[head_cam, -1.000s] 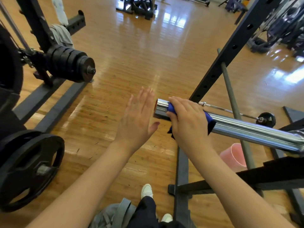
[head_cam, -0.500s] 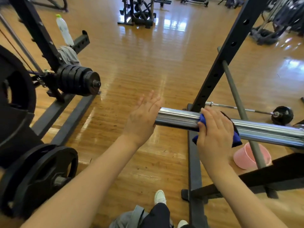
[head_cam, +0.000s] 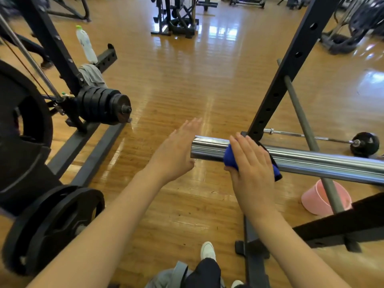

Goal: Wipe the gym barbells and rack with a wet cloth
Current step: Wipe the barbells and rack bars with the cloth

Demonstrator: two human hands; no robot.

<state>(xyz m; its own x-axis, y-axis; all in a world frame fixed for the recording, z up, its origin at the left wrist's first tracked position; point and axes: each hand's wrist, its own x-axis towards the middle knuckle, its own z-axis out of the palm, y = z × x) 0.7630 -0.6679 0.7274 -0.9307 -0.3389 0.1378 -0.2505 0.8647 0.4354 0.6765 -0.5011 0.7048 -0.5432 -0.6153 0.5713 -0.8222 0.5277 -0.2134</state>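
Head view: right hand (head_cam: 252, 165) wrapped over the blue cloth (head_cam: 229, 157), fingers curled across the top of the chrome bar (head_cam: 311, 163), cloth clamped round it. Half a second earlier, gripped further along the bar toward the rack upright (head_cam: 291, 65); a full second earlier, right at the tip. So, slid out, in, and back out again: a back-and-forth stroke, now just short of the bar's free end. Left hand (head_cam: 176, 150) flat against that end face, fingers straight and wide, holding nothing, much as in both earlier frames; probably bracing the bar against the rubbing. Judged from this, the sleeve end mostly covered, the long stretch toward the right and the rack itself likely not yet wiped. Pink bucket (head_cam: 318, 200) on the floor under the bar, near the rack's base.

Writing: none legible. Bottle (head_cam: 85, 43) at far left showing a pale label, too blurred to read; plates (head_cam: 104, 104) bearing no visible markings.
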